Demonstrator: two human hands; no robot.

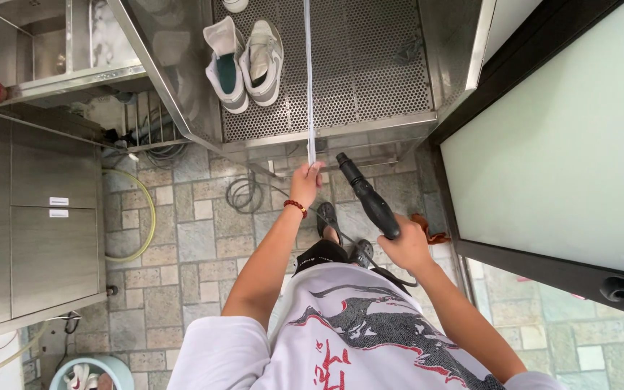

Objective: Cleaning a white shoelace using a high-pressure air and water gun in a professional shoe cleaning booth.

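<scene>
So from my feed, the only labels I can spot are two small white rectangular stickers (58,206) on the grey metal cabinet (34,238) at the left, one just above the other near the seam between two panels. My left hand (306,184) is stretched forward with the arm nearly straight, red bead bracelet (295,208) on the wrist, and the fingers are pinched together on a thin white strip (309,79) that runs straight up over the perforated steel tray (377,72). Could be a tube or a ruler, honestly hard to say at this angle. My right hand (407,245) is bent in closer to my body, wrapped tight around the handle of a black nozzle gun (367,196) pointing toward the tray's front edge. A pair of white sneakers (245,65) sits on the tray, left of the strip.
</scene>
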